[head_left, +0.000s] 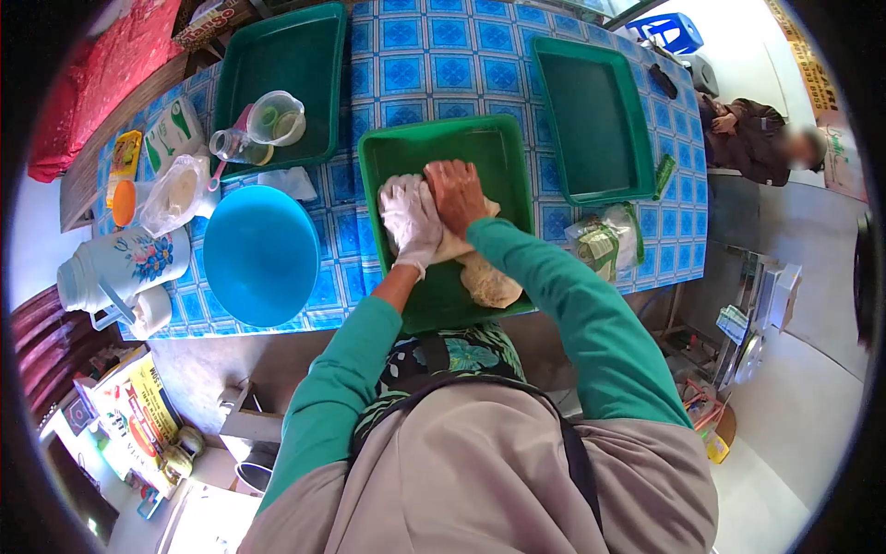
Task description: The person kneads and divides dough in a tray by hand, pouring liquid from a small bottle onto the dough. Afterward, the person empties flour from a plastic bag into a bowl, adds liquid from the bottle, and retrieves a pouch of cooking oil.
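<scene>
A pale lump of dough [491,283] lies in a green plastic tray [371,152] on the table in front of me. My left hand [409,220], in a thin whitish glove, presses on the dough with its fingers curled over it. Beside it and touching it, my bare right hand [455,197] also grips the dough, knuckles bent. Much of the dough is hidden under both hands, and one rounded end bulges out below my right wrist toward me.
Left of the tray stand a blue bowl [261,257], a flowered thermos [129,268] and a bag of pale powder [177,194]. A dark green tray [318,55] holds clear containers; another tray [591,120] lies right, near plastic packets [604,242]. A person [752,134] sits beyond.
</scene>
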`<act>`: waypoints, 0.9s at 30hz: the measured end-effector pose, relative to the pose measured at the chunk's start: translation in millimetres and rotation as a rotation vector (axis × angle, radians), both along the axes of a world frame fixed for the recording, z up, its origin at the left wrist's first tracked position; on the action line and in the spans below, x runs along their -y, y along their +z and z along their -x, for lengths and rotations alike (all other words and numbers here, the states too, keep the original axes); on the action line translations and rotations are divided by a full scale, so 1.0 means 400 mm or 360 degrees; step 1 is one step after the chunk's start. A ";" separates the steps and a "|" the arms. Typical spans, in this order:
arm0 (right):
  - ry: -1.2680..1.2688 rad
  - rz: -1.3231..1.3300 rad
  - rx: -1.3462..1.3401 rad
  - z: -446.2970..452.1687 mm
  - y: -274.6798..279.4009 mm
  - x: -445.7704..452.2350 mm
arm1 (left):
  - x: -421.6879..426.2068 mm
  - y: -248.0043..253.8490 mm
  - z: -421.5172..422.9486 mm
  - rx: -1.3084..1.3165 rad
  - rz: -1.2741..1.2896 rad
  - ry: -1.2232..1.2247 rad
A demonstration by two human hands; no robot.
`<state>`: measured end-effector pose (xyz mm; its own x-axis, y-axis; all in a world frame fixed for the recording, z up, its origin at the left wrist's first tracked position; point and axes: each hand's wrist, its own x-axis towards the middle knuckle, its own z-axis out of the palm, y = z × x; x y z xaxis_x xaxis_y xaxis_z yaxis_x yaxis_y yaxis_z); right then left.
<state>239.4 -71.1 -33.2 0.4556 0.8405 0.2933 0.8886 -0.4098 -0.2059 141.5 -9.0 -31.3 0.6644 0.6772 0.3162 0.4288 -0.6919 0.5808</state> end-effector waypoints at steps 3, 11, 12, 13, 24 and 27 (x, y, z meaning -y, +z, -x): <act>0.0028 -0.0106 -0.0154 -0.095 -0.017 -0.058 | -0.043 0.050 -0.088 -0.0250 -0.0067 0.0136; -0.0160 0.0172 -0.0524 0.017 0.085 0.047 | -0.063 0.063 0.010 -0.0299 0.0313 -0.0189; -0.0087 0.0000 0.0014 0.046 0.092 0.064 | -0.035 0.043 0.032 -0.0058 0.0020 -0.0123; -0.0096 0.0005 0.0015 0.055 0.082 0.067 | -0.001 0.020 0.038 0.0097 -0.0024 0.0012; -0.0192 0.0048 -0.0334 -0.131 0.020 -0.090 | -0.106 0.022 -0.157 -0.0269 -0.0087 0.0338; 0.0359 -0.0111 -0.0502 -0.151 0.063 -0.030 | -0.149 0.122 -0.096 -0.0229 0.0551 0.0018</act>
